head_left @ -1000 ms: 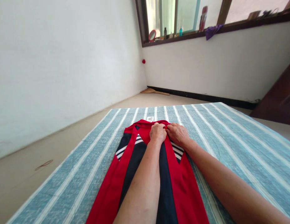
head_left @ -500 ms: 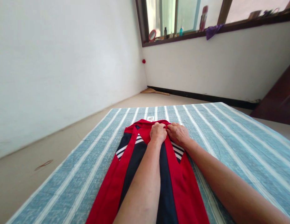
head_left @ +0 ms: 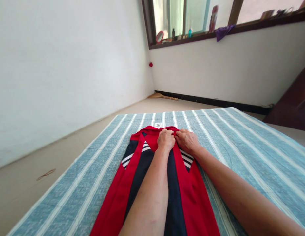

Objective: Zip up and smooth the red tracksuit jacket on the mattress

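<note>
A red and navy sports jacket (head_left: 140,170) with white stripes near its shoulders lies lengthwise on a blue striped bed sheet (head_left: 93,183). At its far end, the fingers of my left hand (head_left: 166,139) are closed on the red collar. Right beside it, my right hand (head_left: 186,141) pinches the right part of the same collar, its knuckles bent. The two hands nearly touch. My left forearm covers part of the jacket's navy middle, and my fingertips are mostly hidden in the cloth. A white label with letters (head_left: 158,125) shows just beyond the collar.
White walls (head_left: 68,65) meet in the far corner, where a broom (head_left: 159,95) lies on the floor. A window sill holds a round mirror (head_left: 160,37), a spray can (head_left: 213,19) and a purple cloth (head_left: 223,32). Dark red furniture (head_left: 293,101) stands at right.
</note>
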The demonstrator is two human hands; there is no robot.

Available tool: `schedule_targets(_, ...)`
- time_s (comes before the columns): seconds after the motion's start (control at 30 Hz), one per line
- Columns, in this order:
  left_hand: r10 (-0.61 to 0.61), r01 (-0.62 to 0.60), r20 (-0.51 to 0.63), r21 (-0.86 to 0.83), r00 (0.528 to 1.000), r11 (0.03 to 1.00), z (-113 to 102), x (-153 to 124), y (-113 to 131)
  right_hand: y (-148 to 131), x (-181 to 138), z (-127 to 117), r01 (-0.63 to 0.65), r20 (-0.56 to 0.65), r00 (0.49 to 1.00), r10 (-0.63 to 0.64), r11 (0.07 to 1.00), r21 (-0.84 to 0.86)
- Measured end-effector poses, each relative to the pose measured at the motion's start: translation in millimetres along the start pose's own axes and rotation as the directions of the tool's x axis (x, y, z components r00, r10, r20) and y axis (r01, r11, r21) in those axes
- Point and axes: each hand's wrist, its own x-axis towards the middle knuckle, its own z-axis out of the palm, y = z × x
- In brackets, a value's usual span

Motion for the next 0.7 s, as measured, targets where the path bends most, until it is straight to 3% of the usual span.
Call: schedule_targets(0.7,-0.007,0.007,0.003,-0.017,1.000,1.000,-0.6,1.2,-0.3,-0.2,0.9,-0.6,-0.005,0.004,1.000,0.005,1.000,0.025)
